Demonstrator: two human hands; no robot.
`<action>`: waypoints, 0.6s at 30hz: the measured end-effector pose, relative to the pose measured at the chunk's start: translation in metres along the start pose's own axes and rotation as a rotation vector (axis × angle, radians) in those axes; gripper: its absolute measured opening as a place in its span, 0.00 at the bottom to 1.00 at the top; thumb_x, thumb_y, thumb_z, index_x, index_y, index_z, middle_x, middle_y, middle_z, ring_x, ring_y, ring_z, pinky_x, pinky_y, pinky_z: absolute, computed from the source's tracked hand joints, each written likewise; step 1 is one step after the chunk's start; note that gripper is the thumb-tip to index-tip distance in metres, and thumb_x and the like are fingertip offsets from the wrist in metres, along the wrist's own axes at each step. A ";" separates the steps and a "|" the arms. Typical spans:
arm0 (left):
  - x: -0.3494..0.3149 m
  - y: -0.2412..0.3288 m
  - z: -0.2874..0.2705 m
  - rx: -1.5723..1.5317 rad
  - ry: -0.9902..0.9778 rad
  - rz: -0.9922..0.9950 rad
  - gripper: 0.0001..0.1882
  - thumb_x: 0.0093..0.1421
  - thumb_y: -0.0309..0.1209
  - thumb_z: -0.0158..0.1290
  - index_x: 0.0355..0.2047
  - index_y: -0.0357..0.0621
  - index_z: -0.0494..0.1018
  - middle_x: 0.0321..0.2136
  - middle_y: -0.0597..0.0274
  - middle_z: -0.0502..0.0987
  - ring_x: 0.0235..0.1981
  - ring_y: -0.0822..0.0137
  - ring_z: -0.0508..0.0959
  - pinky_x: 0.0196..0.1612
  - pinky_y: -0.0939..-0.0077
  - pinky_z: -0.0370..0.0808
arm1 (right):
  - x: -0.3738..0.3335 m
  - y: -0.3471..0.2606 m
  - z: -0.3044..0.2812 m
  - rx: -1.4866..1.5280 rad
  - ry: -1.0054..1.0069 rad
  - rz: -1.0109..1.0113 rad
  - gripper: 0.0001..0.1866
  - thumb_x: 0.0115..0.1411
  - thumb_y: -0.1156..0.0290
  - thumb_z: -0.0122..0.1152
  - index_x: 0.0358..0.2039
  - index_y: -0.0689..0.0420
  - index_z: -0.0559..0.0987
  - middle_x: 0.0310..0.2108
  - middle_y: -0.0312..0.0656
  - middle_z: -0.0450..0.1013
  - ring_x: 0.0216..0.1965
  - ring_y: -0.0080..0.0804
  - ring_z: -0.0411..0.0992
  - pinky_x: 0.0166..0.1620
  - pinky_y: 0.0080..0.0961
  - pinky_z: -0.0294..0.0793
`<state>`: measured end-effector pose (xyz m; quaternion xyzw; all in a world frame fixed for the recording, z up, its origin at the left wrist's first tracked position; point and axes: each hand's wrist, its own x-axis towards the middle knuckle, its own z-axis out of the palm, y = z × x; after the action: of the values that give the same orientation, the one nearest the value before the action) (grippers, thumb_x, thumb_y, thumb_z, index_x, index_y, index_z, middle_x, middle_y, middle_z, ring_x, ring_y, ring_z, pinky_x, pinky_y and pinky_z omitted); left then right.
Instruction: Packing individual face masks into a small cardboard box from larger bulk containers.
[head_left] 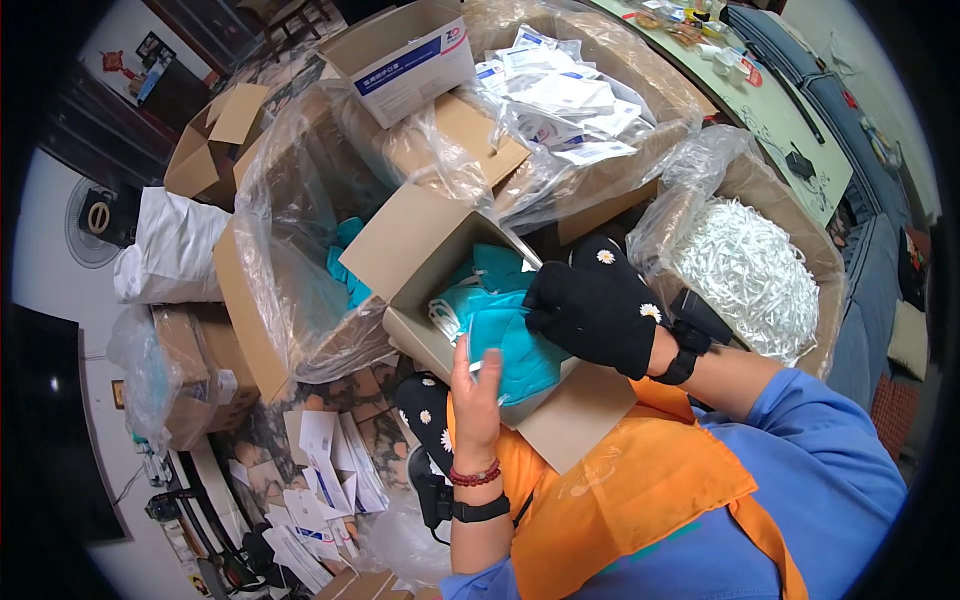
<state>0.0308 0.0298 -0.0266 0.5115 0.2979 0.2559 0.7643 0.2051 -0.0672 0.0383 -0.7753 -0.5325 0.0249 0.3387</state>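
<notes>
Pinching a teal mask (515,355) at its left edge, the bare left hand (476,405), black-gloved right hand (590,315) curled against its right side, unclear whether gripping, above an open cardboard box (400,235), plastic-lined carton (315,340) left, white strips (745,280) right, white packets (570,105) far.

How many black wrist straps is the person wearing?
2: one black strap on the left wrist, past the dark-red beaded bracelet; another black strap on the right wrist, beside the black daisy-patterned glove. Blue sleeves could hide more.
</notes>
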 end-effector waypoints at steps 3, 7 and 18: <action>0.002 -0.003 0.004 0.063 0.094 0.046 0.18 0.66 0.35 0.52 0.52 0.36 0.68 0.42 0.63 0.76 0.40 0.74 0.75 0.44 0.80 0.72 | -0.003 -0.004 0.005 0.109 0.008 -0.008 0.08 0.52 0.66 0.66 0.32 0.52 0.80 0.26 0.39 0.77 0.26 0.35 0.76 0.30 0.29 0.74; 0.003 -0.015 -0.003 -0.159 0.173 0.024 0.19 0.66 0.37 0.52 0.52 0.37 0.68 0.43 0.59 0.77 0.41 0.69 0.78 0.46 0.75 0.76 | -0.007 -0.003 0.027 0.660 0.079 0.227 0.09 0.50 0.69 0.69 0.33 0.54 0.81 0.29 0.38 0.79 0.31 0.34 0.76 0.34 0.27 0.73; 0.004 -0.005 -0.001 -0.330 0.244 0.000 0.19 0.66 0.38 0.51 0.52 0.38 0.67 0.45 0.57 0.76 0.46 0.66 0.78 0.50 0.70 0.76 | -0.012 0.010 0.018 0.797 -0.327 0.489 0.06 0.57 0.78 0.62 0.35 0.62 0.78 0.29 0.39 0.77 0.30 0.22 0.75 0.31 0.20 0.74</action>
<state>0.0335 0.0318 -0.0322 0.3443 0.3425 0.3613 0.7960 0.2010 -0.0707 0.0153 -0.6737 -0.3304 0.4267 0.5049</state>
